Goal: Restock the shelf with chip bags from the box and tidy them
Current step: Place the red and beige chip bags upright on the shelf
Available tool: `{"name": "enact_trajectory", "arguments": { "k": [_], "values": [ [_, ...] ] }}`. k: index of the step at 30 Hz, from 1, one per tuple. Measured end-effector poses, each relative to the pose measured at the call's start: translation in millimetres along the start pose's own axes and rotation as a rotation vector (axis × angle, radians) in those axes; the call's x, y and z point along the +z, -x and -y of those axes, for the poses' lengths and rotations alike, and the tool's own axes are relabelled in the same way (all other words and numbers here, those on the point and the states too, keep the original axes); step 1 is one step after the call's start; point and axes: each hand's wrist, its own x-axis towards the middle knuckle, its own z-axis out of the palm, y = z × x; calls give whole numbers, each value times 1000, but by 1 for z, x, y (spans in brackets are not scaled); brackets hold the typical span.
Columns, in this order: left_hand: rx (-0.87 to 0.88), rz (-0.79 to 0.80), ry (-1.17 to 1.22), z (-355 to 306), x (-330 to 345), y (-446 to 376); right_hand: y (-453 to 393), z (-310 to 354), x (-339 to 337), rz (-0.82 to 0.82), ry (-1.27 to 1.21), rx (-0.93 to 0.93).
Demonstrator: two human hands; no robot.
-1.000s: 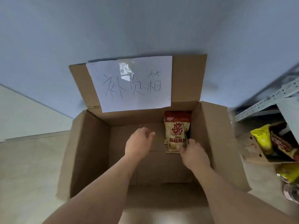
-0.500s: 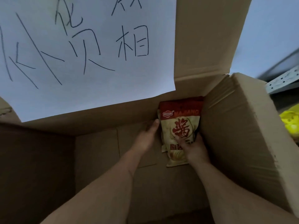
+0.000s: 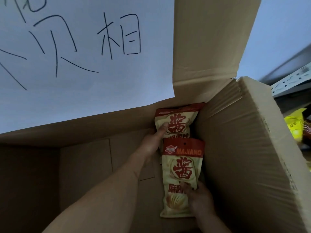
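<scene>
Since 0.5 s ago I've split the stack: right grip [image 3: 200,201] pinches front chip bag [image 3: 182,175], left grip [image 3: 154,143] pinches rear bag [image 3: 175,121], both still inside box [image 3: 244,148]. Next, lift to shelf [image 3: 289,81].

Deep inside the cardboard box [image 3: 244,148]: left hand [image 3: 152,142] gripping the far chip bag [image 3: 176,121], thumb on its front; right hand [image 3: 200,200] pinching the near chip bag [image 3: 182,167] (marked MAJIANG) low down. White handwritten sheet [image 3: 84,56] on the raised flap. Metal shelf [image 3: 289,81] at right, yellow packet [image 3: 294,126] beneath.
</scene>
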Motion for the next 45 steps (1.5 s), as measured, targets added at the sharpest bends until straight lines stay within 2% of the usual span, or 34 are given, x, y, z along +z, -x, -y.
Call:
{"name": "enact_trajectory", "arguments": {
  "k": [6, 11, 16, 22, 27, 31, 37, 45],
  "values": [
    [16, 28, 67, 2, 14, -12, 8, -1, -15, 72, -117, 0],
    [36, 38, 54, -14, 15, 20, 44, 6, -31, 131, -64, -47],
    [50, 100, 20, -43, 18, 89, 121, 26, -53, 122, -23, -114],
    [81, 188, 45, -91, 28, 206, 245, 34, -107, 205, -56, -196],
    [226, 218, -58, -140, 48, 320, 347, 27, -160, 121, -90, -373],
    [380, 215, -138, -166, 76, 422, 420, -7, -208, 24, -134, -477],
    [526, 306, -239, -179, 148, 559, 514, -77, -278, -73, -241, -518],
    [630, 511, -391, -195, 271, 660, 590, -131, -364, -194, -447, -563]
  ]
}}
